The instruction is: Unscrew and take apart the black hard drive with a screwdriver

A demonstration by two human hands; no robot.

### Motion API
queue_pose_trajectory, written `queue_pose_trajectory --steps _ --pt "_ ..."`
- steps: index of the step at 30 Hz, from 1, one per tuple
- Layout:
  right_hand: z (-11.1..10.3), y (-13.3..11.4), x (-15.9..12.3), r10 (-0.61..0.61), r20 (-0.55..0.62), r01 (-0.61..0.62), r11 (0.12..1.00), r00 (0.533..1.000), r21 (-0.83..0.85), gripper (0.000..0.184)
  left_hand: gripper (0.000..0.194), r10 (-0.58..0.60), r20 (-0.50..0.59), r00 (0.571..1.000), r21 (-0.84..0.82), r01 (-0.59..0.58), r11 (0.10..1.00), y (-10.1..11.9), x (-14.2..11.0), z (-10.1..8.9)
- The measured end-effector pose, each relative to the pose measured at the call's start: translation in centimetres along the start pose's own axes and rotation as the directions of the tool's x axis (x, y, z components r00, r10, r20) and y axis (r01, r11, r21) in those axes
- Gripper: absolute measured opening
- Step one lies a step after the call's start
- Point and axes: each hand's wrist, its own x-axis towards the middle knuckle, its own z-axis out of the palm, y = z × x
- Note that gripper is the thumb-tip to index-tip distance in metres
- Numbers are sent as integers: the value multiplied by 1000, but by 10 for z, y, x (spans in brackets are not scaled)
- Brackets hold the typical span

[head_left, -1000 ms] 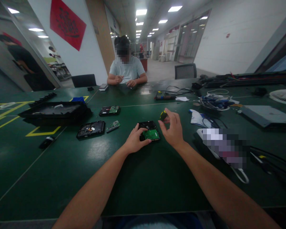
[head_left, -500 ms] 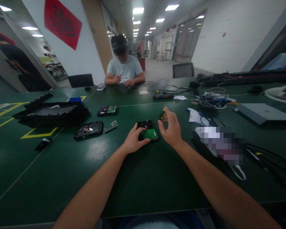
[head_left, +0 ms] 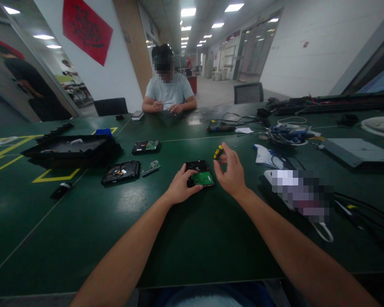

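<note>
A hard drive (head_left: 205, 179) lies on the green table in front of me, its green circuit board facing up. My left hand (head_left: 181, 185) grips its left side, thumb along the near edge and fingers over the top. Just right of the drive, my right hand (head_left: 232, 170) is closed on a screwdriver (head_left: 218, 152) with a yellow and black handle. I cannot make out the screwdriver's shaft or tip. Left of my hands are a loose circuit board (head_left: 151, 167), a black drive (head_left: 121, 172) and another drive with a green board (head_left: 146, 146).
At left stands a black tray (head_left: 72, 149). A white power strip (head_left: 284, 194), partly blurred out, and cables lie right of my forearm. Farther right is a grey metal box (head_left: 360, 151). Across the table sits a person (head_left: 169, 91). A black tool (head_left: 222, 128) lies farther back.
The screwdriver's handle has turned in my right fingers and now shows more of its yellow and black side. My left hand stays on the hard drive. The whole view has shifted slightly.
</note>
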Motion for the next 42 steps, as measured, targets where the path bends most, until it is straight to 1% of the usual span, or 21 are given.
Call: queue_pose_trajectory --steps 4,10,15,21,26,31,35,39,42 --pt "-2 0 1 -18 -19 18 1000 1000 -1 63 61 15 -9 1000 8 -15 1000 -1 1 0" --pt "-5 -4 4 -39 1 39 999 999 -24 64 60 12 -6 1000 1 -12 1000 -1 0 -1" --pt "-4 -3 3 -34 -11 34 999 999 -14 60 61 6 0 1000 -1 -6 1000 -2 1 0" --pt "-4 -2 4 -54 -1 54 998 999 -24 61 62 10 -1 1000 7 -10 1000 -2 1 0" --pt "-5 -2 3 -22 4 22 999 1000 -32 59 61 7 0 1000 -13 -7 1000 -1 0 -2" --pt "-4 -1 2 -37 0 37 999 999 -40 60 60 12 2 1000 -18 -12 1000 -1 0 -2" --pt "-3 -1 2 -27 -22 27 999 999 -25 59 60 12 1 1000 -12 -12 1000 -1 0 -1" --pt "-3 -1 2 -24 -4 24 1000 1000 -19 59 61 9 1 1000 -6 -9 1000 -1 0 -1" --pt "-3 -2 2 -4 -15 4 1000 1000 -24 58 62 3 9 1000 2 -3 1000 -1 0 -2"
